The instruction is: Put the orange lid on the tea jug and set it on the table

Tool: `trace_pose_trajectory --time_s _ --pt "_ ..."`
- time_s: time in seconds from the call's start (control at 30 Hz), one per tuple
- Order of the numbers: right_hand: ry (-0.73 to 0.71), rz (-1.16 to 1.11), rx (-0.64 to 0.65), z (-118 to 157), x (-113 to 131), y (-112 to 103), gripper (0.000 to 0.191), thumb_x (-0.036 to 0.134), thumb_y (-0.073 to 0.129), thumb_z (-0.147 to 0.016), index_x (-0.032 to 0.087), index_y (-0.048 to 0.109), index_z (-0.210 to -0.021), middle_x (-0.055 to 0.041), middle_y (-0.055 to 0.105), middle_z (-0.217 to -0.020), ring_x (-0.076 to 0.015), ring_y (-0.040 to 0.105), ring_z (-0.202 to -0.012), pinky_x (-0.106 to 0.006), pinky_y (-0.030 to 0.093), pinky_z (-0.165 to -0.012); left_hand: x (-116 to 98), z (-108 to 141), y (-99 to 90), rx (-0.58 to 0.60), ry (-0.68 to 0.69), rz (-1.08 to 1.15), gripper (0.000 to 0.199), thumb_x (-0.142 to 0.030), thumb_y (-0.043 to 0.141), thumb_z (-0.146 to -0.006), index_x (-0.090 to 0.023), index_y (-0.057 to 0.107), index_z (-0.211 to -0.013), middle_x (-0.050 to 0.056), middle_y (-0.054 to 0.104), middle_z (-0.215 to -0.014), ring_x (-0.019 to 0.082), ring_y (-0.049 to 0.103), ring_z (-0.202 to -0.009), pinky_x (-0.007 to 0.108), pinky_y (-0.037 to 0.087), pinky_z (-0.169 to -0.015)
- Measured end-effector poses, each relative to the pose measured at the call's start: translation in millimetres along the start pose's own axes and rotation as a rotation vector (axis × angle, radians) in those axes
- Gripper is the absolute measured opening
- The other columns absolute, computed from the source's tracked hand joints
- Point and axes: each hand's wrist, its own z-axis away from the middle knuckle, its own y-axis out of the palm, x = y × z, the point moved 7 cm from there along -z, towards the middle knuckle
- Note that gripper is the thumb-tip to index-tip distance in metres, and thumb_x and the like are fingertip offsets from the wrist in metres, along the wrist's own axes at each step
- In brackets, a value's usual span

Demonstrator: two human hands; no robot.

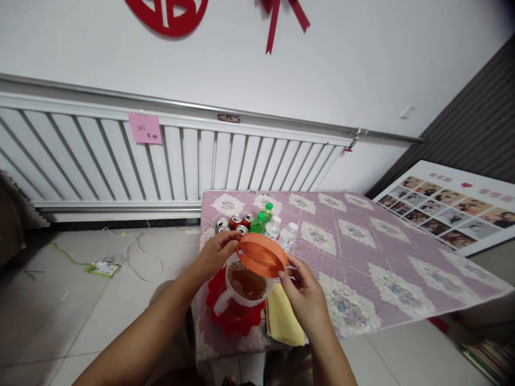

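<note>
Between my two hands is an orange round lid [263, 254], tilted above a clear pitcher. My left hand [219, 252] grips the lid's left edge, and my right hand [301, 284] pinches its right edge. The pitcher [222, 303] holds brown liquid with bubbles at the surface, and its handle points toward me. It stands in a red scalloped tray [233, 327]. A folded yellow cloth [285, 316] lies to the right of the tray, below my right hand.
Behind the pitcher stand several drink cans [235, 221], green bottles [257, 222] and white-capped bottles [288, 234]. A purple patterned cloth [354, 257] covers the table. A white radiator [241, 161] runs along the wall. A power strip [103, 268] with cables lies on the floor, left.
</note>
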Motion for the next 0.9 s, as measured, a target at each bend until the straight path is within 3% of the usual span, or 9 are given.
trace_pose_trajectory --time_s 0.13,0.3,0.67,0.9 --pt "-0.01 0.001 0.007 -1.6 -1.2 0.4 0.041 0.041 0.066 -0.084 0.027 0.067 -0.122 -0.0054 0.07 -0.098 -0.0194 0.065 -0.083 -0.035 0.054 -0.077 0.5 0.7 -0.4 0.006 0.014 -0.045 0.031 -0.03 0.056 -0.09 -0.019 0.072 -0.115 0.007 0.073 -0.113 0.021 0.067 -0.105 0.034 0.052 -0.095" --pt "0.112 -0.139 0.022 -5.2 -9.7 1.7 0.049 0.048 0.072 -0.08 0.026 0.066 -0.124 -0.0059 0.073 -0.102 -0.0209 0.066 -0.086 -0.038 0.054 -0.082 -4.1 0.9 -1.5 -0.013 0.029 -0.089 0.029 -0.031 0.057 -0.091 -0.02 0.074 -0.113 0.006 0.074 -0.109 0.022 0.067 -0.1 0.035 0.052 -0.093" --pt "0.336 -0.429 0.018 -4.0 -12.6 6.1 0.055 0.054 0.086 -0.063 0.024 0.072 -0.106 -0.0045 0.075 -0.095 -0.0192 0.067 -0.081 -0.031 0.054 -0.071 -7.1 1.6 2.2 0.01 -0.022 -0.084 0.028 -0.031 0.059 -0.087 -0.019 0.074 -0.107 0.007 0.075 -0.105 0.022 0.069 -0.097 0.034 0.052 -0.088" --pt "0.397 -0.468 0.026 -3.1 -19.3 8.3 0.055 0.054 0.089 -0.059 0.023 0.074 -0.102 -0.0043 0.075 -0.09 -0.0171 0.066 -0.075 -0.03 0.054 -0.067 -10.5 2.5 3.2 0.026 -0.041 -0.093 0.026 -0.033 0.059 -0.087 -0.018 0.073 -0.102 0.005 0.076 -0.097 0.021 0.069 -0.089 0.032 0.053 -0.08"
